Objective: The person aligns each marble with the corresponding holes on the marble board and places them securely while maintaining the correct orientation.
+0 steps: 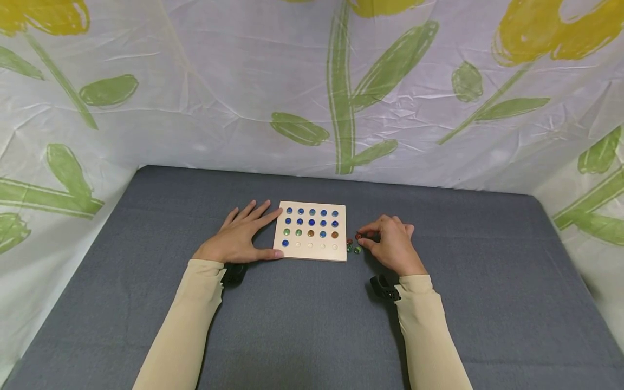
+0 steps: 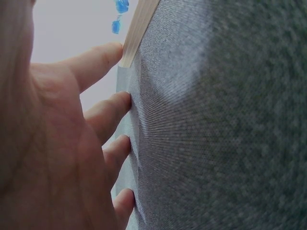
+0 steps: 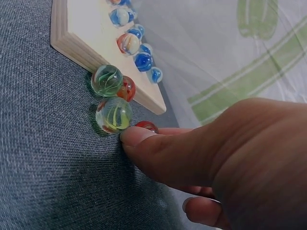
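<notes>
A pale wooden board (image 1: 341, 253) lies on the table, with rows of glass marbles in its hollows, mostly blue, some green and orange-brown. Several hollows in the nearest row show plain wood. My left hand (image 1: 234, 238) rests at the board's left side, fingers spread, with the index finger and thumb touching its edge. To the right of the board, my right hand (image 1: 392, 246) pinches a red marble (image 3: 147, 126) between thumb and finger. Close to those fingertips, a yellow-green marble (image 3: 114, 116), a green marble (image 3: 106, 80) and an orange-red marble (image 3: 127, 88) sit by the board's edge.
Dark grey cloth (image 1: 312, 325) covers the table. Behind and along both sides hangs a white sheet (image 1: 219, 108) printed with yellow flowers and green leaves. Each wrist wears a black strapped device, the right one (image 1: 384, 287) just below the hand.
</notes>
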Motion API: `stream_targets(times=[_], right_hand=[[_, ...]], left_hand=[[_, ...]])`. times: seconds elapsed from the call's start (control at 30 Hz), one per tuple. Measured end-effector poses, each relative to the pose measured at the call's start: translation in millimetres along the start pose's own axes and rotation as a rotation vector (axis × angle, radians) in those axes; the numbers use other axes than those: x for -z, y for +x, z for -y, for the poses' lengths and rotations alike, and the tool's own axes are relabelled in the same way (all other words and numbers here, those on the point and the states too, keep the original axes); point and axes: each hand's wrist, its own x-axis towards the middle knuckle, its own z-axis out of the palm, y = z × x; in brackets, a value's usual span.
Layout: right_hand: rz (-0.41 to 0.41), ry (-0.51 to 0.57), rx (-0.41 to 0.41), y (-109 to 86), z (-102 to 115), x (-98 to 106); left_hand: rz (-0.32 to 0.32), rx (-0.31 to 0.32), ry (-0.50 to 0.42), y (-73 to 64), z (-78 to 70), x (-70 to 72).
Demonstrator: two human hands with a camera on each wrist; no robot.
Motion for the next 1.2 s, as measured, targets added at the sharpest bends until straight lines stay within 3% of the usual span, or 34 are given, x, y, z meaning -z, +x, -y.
stream_targets(times=[0.6,1.2], right_hand=[[-0.021,0.013,0.018,0.0,-0.2,-0.1],[-0.035,0.152,0.085,-0.8,10.4,5.9]], left_hand=[[-0.008,0.001,-0.009,0.0,0.5,-0.4],[-0.010,0.004,-0.001,-1.0,-1.6,0.3]])
